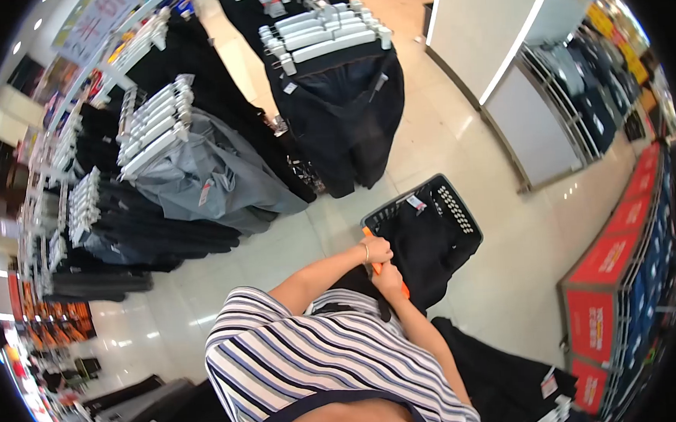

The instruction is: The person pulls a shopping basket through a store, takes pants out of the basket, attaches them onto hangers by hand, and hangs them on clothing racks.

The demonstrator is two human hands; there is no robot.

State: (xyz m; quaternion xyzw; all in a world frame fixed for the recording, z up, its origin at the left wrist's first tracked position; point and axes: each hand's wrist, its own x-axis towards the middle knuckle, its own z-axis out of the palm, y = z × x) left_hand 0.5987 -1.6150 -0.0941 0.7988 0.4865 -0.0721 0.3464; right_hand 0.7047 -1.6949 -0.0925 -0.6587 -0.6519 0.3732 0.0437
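Note:
A dark grey shopping basket (460,204) with perforated sides stands on the floor ahead of me. Black clothing (420,245) fills it, with a white-and-red tag (415,203) on top. Along its near side runs an orange handle (368,234). My left hand (378,249), with a thin band at the wrist, is closed around the handle. Just beside it, my right hand (389,280) also grips the orange handle. How the handle joins the basket is hidden by my hands and the clothing.
Black trousers (340,111) hang on white hangers ahead. Grey trousers (213,168) and more racks line the left. A white-panelled display (540,124) and red-signed shelves (601,273) stand right. More black trousers (492,371) hang close at lower right. Pale floor tiles (455,113) lie between.

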